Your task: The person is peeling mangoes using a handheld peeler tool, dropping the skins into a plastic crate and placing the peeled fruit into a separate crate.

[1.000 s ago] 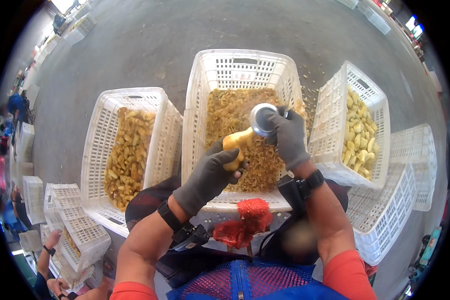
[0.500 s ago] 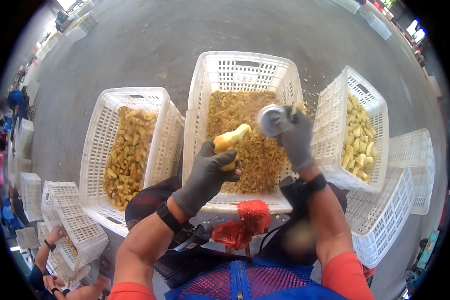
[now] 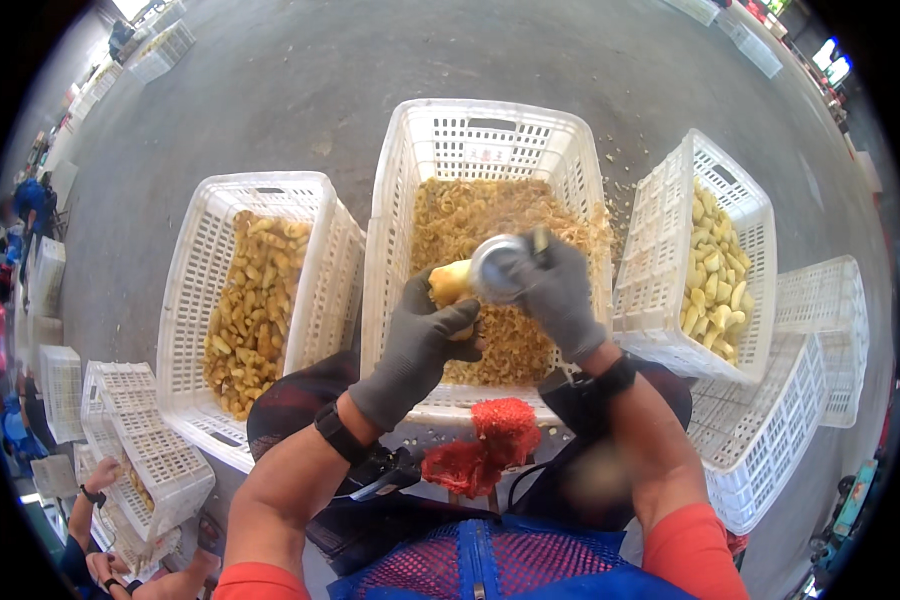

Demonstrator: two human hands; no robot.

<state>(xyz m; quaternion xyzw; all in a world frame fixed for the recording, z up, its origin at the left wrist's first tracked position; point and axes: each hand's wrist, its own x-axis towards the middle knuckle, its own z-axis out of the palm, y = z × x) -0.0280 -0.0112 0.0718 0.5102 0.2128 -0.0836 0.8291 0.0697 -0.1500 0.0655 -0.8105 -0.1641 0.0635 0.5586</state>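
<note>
My left hand (image 3: 425, 335), in a grey glove, is closed around a knobbly yellow root-like piece (image 3: 450, 284), its upper end sticking out past the fingers. A round silver-coloured metal tool (image 3: 497, 268) is gripped in my gloved right hand (image 3: 560, 300); it overlaps the tip of the piece, and motion blurs its exact shape. Both hands are above a white slatted crate (image 3: 390, 190) filled with curly yellow-brown peelings (image 3: 510, 350).
On the left, a white crate (image 3: 335, 240) holds brownish-yellow pieces (image 3: 250, 310). On the right, another crate (image 3: 650, 250) holds paler, smoother pieces (image 3: 712, 290). Red netting (image 3: 490, 450) hangs at the near rim. A co-worker's hand (image 3: 103, 472) shows at lower left. Stacked crates (image 3: 770, 420) stand at right.
My right hand has moved left and slightly down, bringing the round metal tool onto the upper end of the yellow piece. My left hand has barely moved and keeps its hold.
</note>
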